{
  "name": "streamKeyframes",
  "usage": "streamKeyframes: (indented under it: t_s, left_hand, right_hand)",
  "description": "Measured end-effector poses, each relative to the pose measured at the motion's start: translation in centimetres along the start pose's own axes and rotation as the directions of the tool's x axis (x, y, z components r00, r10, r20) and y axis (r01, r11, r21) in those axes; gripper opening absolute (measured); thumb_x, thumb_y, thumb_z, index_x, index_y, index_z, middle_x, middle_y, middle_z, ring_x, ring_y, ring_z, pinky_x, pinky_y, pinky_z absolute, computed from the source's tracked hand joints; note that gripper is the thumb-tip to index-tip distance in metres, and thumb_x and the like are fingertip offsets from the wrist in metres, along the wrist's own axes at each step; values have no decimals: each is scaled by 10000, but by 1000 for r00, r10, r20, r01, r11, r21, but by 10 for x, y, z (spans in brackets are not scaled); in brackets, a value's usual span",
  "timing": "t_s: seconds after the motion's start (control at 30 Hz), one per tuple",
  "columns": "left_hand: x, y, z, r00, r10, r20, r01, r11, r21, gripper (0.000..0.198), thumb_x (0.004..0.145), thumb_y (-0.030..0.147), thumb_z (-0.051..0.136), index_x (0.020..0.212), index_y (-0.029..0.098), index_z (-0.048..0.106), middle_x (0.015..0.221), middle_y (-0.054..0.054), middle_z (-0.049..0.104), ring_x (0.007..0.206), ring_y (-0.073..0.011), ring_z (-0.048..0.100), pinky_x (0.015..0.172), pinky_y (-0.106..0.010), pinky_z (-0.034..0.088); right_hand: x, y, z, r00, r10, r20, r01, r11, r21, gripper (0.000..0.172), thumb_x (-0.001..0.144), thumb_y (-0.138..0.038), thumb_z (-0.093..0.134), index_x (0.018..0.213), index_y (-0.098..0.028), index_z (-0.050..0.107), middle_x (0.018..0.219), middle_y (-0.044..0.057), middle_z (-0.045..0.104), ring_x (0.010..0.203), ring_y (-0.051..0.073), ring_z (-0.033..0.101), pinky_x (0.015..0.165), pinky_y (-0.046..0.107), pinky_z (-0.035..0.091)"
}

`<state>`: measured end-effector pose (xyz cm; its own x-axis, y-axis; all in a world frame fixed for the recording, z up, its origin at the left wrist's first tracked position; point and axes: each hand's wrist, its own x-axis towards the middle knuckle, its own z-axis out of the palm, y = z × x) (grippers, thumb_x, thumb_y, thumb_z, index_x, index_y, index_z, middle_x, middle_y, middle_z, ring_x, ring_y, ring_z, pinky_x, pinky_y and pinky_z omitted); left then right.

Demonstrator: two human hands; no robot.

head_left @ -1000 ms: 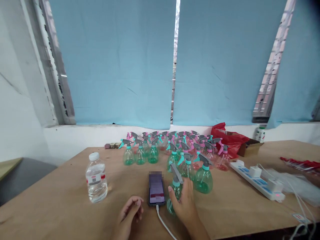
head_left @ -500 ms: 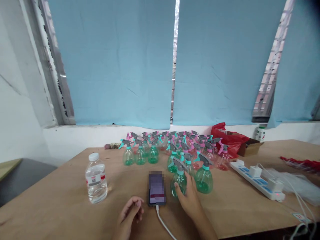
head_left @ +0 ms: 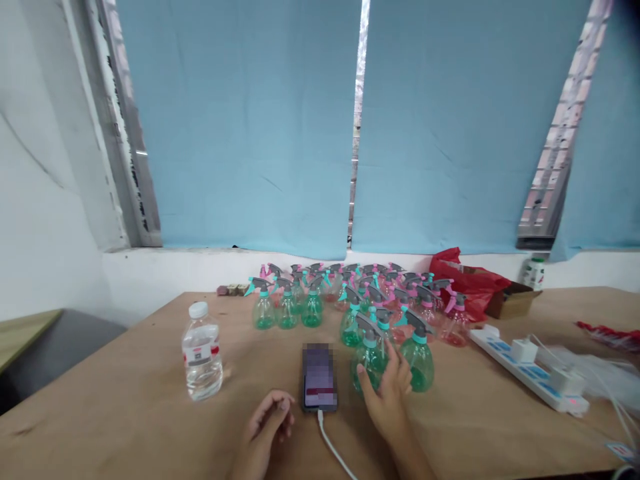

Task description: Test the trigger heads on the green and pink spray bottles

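In front of me stands a green spray bottle (head_left: 369,363) with a grey trigger head. My right hand (head_left: 390,390) is at its near right side, thumb over the front of the bottle and fingers spread apart, not wrapped round it. Just right of it is another green spray bottle (head_left: 419,363). My left hand (head_left: 267,423) rests near the table's front with loosely curled fingers, and I see nothing in them. Between my hands lies a phone (head_left: 319,380), its screen partly blurred out, with a white cable (head_left: 327,437) plugged into its lower end.
Several green and pink spray bottles (head_left: 313,310) stand toward the wall. A water bottle (head_left: 201,357) is on the left. At the right are a power strip (head_left: 525,373), a red plastic bag (head_left: 463,287), a cardboard box (head_left: 513,303) and clear plastic (head_left: 600,380).
The fingers of my right hand have spread and come away from the side of the green spray bottle. The whole view has shifted slightly; my left hand stays curled near the phone.
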<state>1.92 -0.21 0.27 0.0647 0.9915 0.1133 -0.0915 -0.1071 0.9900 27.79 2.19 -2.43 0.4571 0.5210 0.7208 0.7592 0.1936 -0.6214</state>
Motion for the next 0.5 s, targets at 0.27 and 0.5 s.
streamKeyframes:
  t_s: [0.27, 0.5]
  left_hand:
    - [36, 1, -5, 998, 40, 53, -51, 972, 228, 455, 803, 637, 691, 1000, 228, 696, 862, -26, 697, 824, -215, 653, 717, -289, 508]
    - [144, 26, 0, 993, 122, -8, -75, 666, 742, 520, 902, 369, 617, 1370, 151, 558, 1349, -176, 648, 1126, -296, 680, 967, -385, 515]
  right_hand:
    - [-2, -12, -20, 963, -129, -238, 179, 963, 200, 386, 968, -375, 588, 1292, -172, 532, 1210, 152, 502, 1192, 343, 481, 998, 545, 383]
    - [-9, -4, -29, 940, -317, -126, 340, 896, 287, 153, 967, -137, 522, 982, -230, 642, 965, 47, 568, 909, 232, 571, 807, 377, 443]
